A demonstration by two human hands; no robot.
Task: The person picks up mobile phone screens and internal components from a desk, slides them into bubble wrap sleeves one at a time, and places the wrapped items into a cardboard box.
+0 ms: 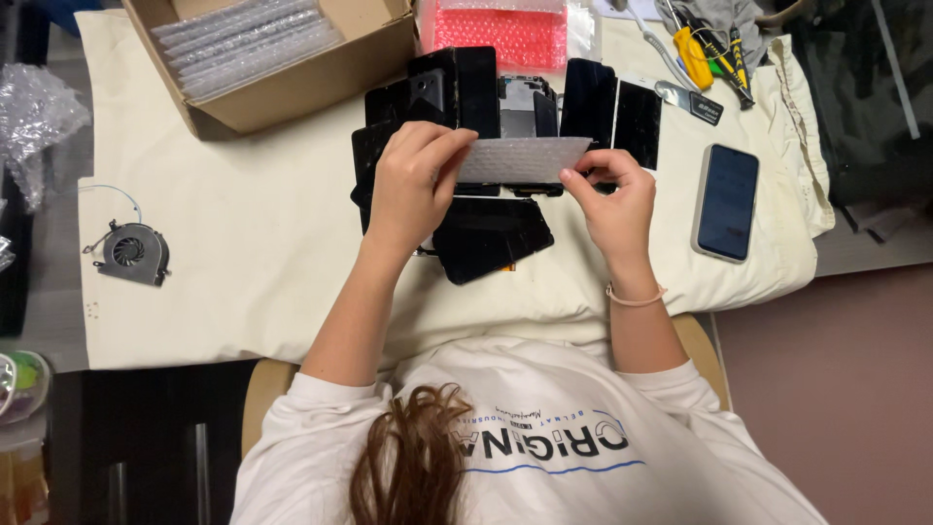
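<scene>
While between two hands, one bubble-wrap sleeve.

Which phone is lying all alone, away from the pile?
The phone with the pale edge, right of the right hand. It lies alone on the cloth; the other black phones are piled together.

Shiny glass, soft cloth, bumpy wrap

The bubble-wrap sleeve looks bumpy plastic. The black screens are smooth and shiny. The table cloth is matt cloth. The box is plain cardboard.
</scene>
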